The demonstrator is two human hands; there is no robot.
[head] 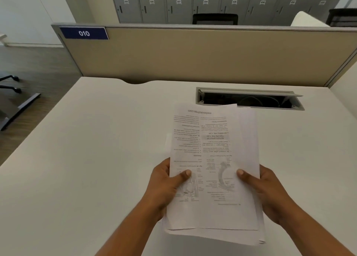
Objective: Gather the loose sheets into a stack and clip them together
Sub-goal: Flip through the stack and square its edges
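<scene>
At lower centre of the frame, we grip the stack of printed sheets with left hand and right hand, thumbs pressed on top, above the white desk.

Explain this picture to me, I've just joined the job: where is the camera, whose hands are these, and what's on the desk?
There is no machine here. A person works with bare hands, and the single picture comes from a camera worn on their head, looking forward and down. The left hand and right hand each grip one side of the sheets, thumbs on top, over the white desk. The printed top page is upside down to the wearer, and the edges are not yet squared. No clip is in view. Further back, an open cable hatch is set into the desk, and a beige partition carries a blue sign reading 010.
</scene>
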